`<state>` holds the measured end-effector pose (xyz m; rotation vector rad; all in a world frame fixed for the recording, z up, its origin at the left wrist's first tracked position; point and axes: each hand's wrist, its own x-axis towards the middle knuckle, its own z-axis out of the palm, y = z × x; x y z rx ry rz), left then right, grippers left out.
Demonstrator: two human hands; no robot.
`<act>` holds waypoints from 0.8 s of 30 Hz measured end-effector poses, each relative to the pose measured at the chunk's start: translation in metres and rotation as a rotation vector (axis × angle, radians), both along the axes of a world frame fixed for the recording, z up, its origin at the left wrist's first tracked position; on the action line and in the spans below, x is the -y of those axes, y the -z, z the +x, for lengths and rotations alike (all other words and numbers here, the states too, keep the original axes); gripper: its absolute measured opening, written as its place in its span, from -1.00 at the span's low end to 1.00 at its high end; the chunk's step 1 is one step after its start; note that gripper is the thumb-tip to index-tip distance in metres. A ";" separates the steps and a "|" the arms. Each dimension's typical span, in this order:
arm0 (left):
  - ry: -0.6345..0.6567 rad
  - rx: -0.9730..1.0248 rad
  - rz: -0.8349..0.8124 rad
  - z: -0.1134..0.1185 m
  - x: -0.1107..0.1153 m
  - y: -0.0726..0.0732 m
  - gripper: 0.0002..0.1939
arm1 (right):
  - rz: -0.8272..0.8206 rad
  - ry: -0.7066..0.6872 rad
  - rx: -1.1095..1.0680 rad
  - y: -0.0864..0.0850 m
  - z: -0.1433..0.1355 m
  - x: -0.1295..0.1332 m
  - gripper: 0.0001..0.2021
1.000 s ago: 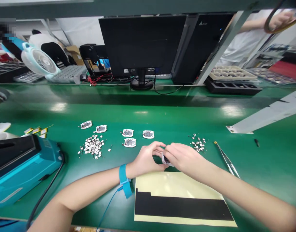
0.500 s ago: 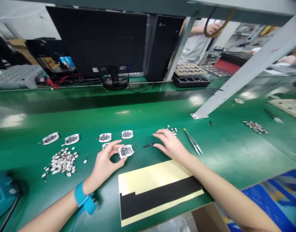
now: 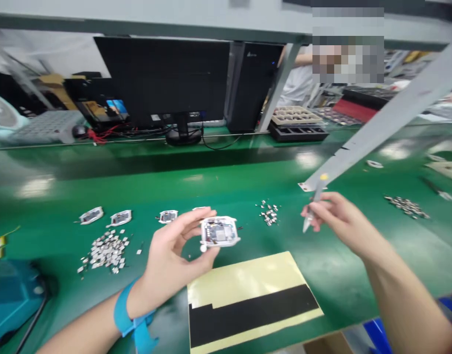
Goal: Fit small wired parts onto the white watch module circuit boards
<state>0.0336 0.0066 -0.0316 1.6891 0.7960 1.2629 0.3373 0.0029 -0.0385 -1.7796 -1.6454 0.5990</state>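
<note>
Raised above the bench, a white-framed case with a circuit board (image 3: 220, 232) is pinched between the thumb and fingers of my left hand (image 3: 174, 246), which wears a blue wrist strap (image 3: 124, 314). My right hand (image 3: 340, 221) grips a pair of tweezers (image 3: 316, 201), yellow end up and tips pointing down. Between the hands lies a loose group of tiny metal parts (image 3: 269, 214). More cases of the same kind, such as one at the far left (image 3: 91, 215), rest on the bench, and one is partly hidden behind my left fingers.
A yellow sheet with a black strip (image 3: 244, 275) lies in front of me. Small square parts (image 3: 109, 250) are heaped at left, near a teal machine (image 3: 15, 300). A monitor (image 3: 163, 83) stands behind; a slanted metal post (image 3: 380, 115) meets the bench at right.
My right hand has moved right and picked the tweezers up off the bench. My left hand has lifted the case and brought it nearer; the view has tilted slightly.
</note>
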 end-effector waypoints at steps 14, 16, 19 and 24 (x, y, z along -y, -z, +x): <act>-0.006 0.081 0.063 -0.007 0.020 -0.014 -0.32 | 0.379 -0.548 -0.602 -0.049 -0.120 0.021 -0.74; -0.007 0.074 0.058 -0.007 0.021 -0.014 -0.31 | 0.373 -0.522 -0.575 -0.049 -0.119 0.020 -0.79; -0.019 0.064 0.065 -0.008 0.021 -0.015 -0.34 | 0.365 -0.508 -0.550 -0.050 -0.120 0.020 -0.80; -0.053 0.043 0.104 -0.008 0.020 -0.014 -0.36 | 0.381 -0.540 -0.539 -0.044 -0.118 0.022 -0.76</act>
